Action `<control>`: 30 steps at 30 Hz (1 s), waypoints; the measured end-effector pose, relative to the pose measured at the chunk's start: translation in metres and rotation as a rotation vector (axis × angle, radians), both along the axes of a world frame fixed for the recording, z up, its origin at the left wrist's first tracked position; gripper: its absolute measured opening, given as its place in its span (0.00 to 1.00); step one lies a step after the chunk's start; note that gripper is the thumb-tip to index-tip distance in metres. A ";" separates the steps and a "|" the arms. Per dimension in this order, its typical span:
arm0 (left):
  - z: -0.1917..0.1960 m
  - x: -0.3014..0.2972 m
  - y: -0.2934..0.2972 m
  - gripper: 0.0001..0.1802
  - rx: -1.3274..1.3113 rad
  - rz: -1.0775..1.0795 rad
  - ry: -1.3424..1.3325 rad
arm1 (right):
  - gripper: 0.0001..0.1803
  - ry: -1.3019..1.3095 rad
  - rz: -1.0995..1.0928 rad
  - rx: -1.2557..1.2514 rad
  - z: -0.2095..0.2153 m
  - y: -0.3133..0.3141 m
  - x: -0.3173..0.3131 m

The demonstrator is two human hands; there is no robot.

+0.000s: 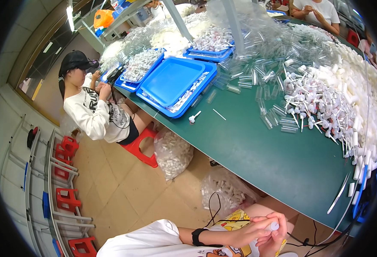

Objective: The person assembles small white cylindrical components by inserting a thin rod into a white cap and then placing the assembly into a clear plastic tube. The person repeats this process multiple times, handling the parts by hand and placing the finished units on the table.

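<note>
My left hand [255, 231], with a black band on its wrist, is closed in front of my lap. My right hand [279, 240] is closed against it. Between the fingers of both hands is a small white piece with a round end [274, 225]; the rest of it is hidden by the fingers. Both hands are off the table, beside the near edge of the green tabletop [257, 158]. Closest to them on the table lies a pair of metal tweezers [338, 193].
White stemmed plastic parts [317, 100] and white cylinders [351, 81] are heaped at right, beside clear tubes [276, 113]. Blue trays [173, 81] stand at the far left. A co-worker [90, 98] sits there on a red stool [142, 147]. Black cables [308, 244] run near my hands.
</note>
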State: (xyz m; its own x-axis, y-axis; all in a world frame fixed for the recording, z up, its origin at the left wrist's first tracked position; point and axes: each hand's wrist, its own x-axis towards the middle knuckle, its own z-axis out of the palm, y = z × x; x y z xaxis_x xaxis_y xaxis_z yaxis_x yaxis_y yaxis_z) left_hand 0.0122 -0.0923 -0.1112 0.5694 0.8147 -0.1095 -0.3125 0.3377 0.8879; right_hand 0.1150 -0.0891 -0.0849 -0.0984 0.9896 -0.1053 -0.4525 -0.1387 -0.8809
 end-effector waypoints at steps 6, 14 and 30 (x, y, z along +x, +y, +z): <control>-0.001 -0.001 -0.002 0.14 0.139 0.058 0.093 | 0.25 -0.032 0.124 -0.079 0.012 -0.003 0.011; -0.002 0.000 -0.005 0.19 0.287 0.168 0.173 | 0.23 -0.020 0.067 -0.005 0.014 -0.006 0.003; 0.022 -0.015 0.016 0.15 -0.223 -0.161 0.064 | 0.28 0.018 -0.048 -0.069 0.012 0.001 -0.006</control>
